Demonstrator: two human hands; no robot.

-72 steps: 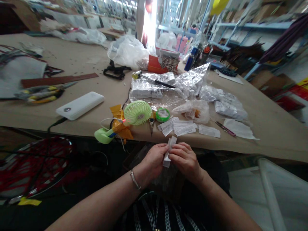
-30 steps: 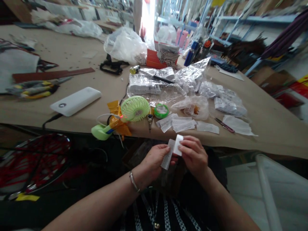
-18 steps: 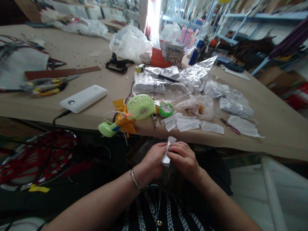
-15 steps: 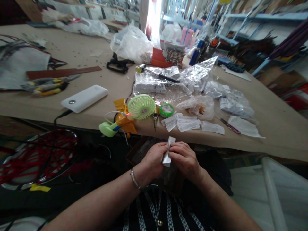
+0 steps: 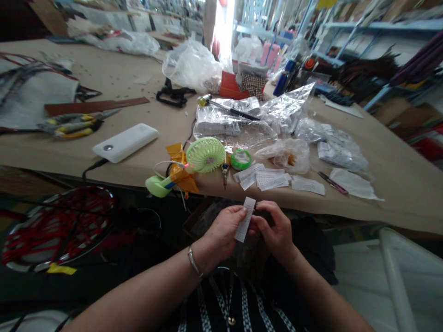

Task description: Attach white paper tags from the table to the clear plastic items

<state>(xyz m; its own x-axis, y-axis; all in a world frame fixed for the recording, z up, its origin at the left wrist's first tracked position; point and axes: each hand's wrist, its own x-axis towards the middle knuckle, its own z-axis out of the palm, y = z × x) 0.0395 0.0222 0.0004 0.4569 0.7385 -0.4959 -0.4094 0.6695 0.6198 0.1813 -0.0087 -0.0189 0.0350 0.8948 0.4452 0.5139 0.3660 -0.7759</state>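
Observation:
Just below the table's front edge, my left hand (image 5: 221,230) pinches a narrow white printed paper label (image 5: 245,219) and holds it upright. My right hand (image 5: 275,228) is curled close against the label's right side, fingertips pinched at something small and dark that I cannot make out. A metal bangle (image 5: 194,262) sits on my left wrist. On the table (image 5: 380,184) right above my hands lie several more white labels (image 5: 270,179).
A green mini fan (image 5: 205,155), green tape roll (image 5: 240,159), white power bank (image 5: 125,142), pliers (image 5: 74,127), a small screwdriver (image 5: 224,173) and clear bags of labels (image 5: 235,124) lie on the table. Red cords (image 5: 51,226) coil at lower left. A white frame (image 5: 398,281) stands at right.
Half a second ago both hands were pressed together around the label. Now my right hand has drawn slightly to the right and the label stands free in my left fingers.

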